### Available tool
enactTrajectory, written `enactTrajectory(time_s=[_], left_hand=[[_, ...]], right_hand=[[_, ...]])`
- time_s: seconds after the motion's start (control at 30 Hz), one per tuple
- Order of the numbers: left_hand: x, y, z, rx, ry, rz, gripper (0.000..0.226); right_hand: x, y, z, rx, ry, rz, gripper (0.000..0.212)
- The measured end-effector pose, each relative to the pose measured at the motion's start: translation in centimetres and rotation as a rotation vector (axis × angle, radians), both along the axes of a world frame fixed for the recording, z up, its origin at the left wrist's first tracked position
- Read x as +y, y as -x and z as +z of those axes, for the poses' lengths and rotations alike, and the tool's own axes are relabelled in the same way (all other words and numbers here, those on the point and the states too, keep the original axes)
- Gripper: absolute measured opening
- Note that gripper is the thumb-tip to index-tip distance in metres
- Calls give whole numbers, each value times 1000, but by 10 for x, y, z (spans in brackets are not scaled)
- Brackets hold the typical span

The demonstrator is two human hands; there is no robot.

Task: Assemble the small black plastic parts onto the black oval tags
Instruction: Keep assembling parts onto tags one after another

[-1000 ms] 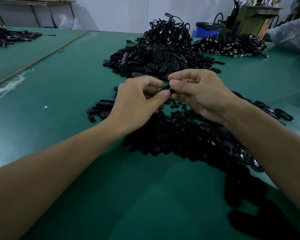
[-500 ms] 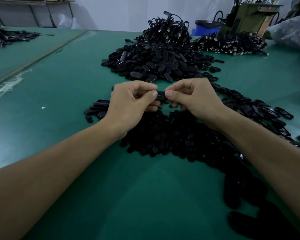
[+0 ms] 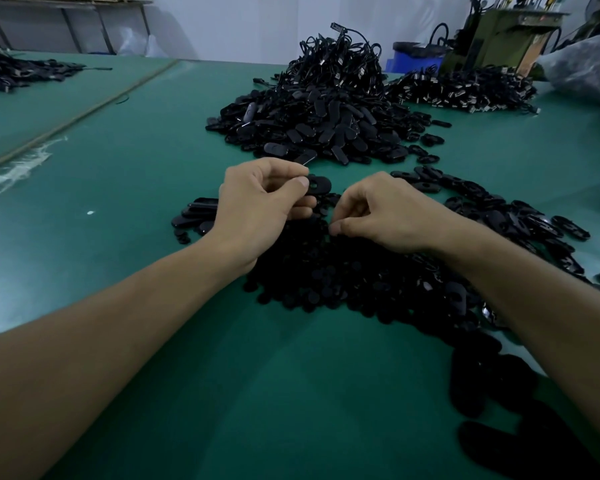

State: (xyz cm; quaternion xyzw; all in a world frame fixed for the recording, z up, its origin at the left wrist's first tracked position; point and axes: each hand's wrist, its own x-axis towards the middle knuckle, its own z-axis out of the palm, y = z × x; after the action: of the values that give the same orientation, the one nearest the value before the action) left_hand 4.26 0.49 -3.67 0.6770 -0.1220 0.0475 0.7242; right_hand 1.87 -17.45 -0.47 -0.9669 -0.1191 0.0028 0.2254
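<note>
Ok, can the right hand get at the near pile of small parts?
Probably yes: the right hand has its fingertips down at the near pile of small parts, with nothing over it. The left hand holds an oval tag off to the side, out of the way.

L hand (image 3: 257, 209), R hand (image 3: 388, 216) bare; forearms (image 3: 118, 327) bare.
</note>
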Motion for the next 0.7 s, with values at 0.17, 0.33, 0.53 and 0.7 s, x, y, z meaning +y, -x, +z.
enactTrajectory(time_s=[0.17,0.33,0.53,0.7], left_hand=[[1,-1,-2,-9,-15,5,10],[2,-3,-3,-23,-55,-8,10],[2,-3,-3,-8,-41,-5,11],[2,-3,-3,-15,-42,-8,13]], right_hand=[[0,-1,0,-86,-173,-47,11],[1,2,0,-171,-403,-37,11],[-4,2,1,-193,-512,-55,19],[-4,1,2,-192,-590,-68,15]])
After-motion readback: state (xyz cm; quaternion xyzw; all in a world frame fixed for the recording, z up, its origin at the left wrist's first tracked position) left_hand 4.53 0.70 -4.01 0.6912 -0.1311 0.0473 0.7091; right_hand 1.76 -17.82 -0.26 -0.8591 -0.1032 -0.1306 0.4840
